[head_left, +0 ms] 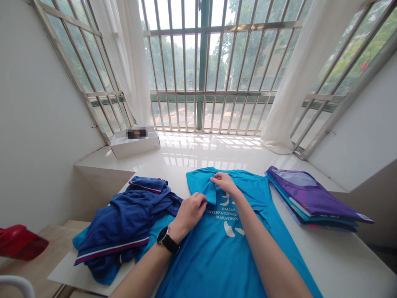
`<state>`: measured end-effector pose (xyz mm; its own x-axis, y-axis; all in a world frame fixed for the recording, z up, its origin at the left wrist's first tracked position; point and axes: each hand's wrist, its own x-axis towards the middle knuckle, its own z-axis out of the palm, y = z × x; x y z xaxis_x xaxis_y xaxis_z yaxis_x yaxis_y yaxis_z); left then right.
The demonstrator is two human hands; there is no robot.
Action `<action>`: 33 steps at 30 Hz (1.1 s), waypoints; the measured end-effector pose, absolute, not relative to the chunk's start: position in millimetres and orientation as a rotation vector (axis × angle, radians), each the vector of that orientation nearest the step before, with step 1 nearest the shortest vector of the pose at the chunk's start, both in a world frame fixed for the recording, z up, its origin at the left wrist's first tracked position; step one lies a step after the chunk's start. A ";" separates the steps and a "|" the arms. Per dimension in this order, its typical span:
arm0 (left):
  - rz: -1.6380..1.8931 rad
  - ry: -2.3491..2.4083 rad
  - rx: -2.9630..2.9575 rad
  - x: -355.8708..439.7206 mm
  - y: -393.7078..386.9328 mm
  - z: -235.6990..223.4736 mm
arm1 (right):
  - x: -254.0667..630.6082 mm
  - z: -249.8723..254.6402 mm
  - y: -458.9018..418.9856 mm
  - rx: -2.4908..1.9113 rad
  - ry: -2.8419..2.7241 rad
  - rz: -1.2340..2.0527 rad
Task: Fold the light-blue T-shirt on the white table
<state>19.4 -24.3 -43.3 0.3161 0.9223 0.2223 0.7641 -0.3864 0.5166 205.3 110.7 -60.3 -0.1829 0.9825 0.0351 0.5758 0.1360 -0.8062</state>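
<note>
A bright blue T-shirt (217, 252) with white marathon lettering lies spread on the white table (341, 260) in front of me. My left hand (189, 213), a black watch on its wrist, pinches the edge of a folded-over sleeve flap near the shirt's left side. My right hand (223, 182) is closed on the upper end of the same flap, near the collar. Both forearms lie over the shirt.
A crumpled pile of dark blue clothes (124, 223) with striped trim lies at the left. A folded stack of purple and teal shirts (310, 200) sits at the right. A white box (135, 145) rests on the window ledge. Something red (18, 242) lies far left.
</note>
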 end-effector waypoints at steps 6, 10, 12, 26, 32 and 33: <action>0.517 1.382 2.405 26.8 -25.2 -42.7 | 202.4 -67.3 115.0 -1.596 -1.817 0.648; 0.432 1.495 2.501 27.6 -27.4 -38.5 | 203.5 -71.1 112.6 -1.648 -1.883 0.568; 0.400 1.514 2.535 27.1 -27.8 -38.2 | 203.9 -71.4 111.7 -1.677 -1.902 0.545; -0.033 1.766 2.538 23.7 39.3 6.1 | 209.5 -67.6 108.3 -1.813 -1.916 0.541; -0.019 1.994 2.297 9.5 98.7 -12.7 | 214.1 -67.4 111.9 -1.803 -1.924 0.578; -0.008 2.010 2.272 6.0 103.3 -18.1 | 214.6 -67.7 112.7 -1.802 -1.926 0.585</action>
<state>6.0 103.3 -18.1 0.1246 0.9893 -0.0759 0.9899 -0.1188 0.0774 214.6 112.7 -67.7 -0.0571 0.9979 0.0290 0.8135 0.0633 -0.5781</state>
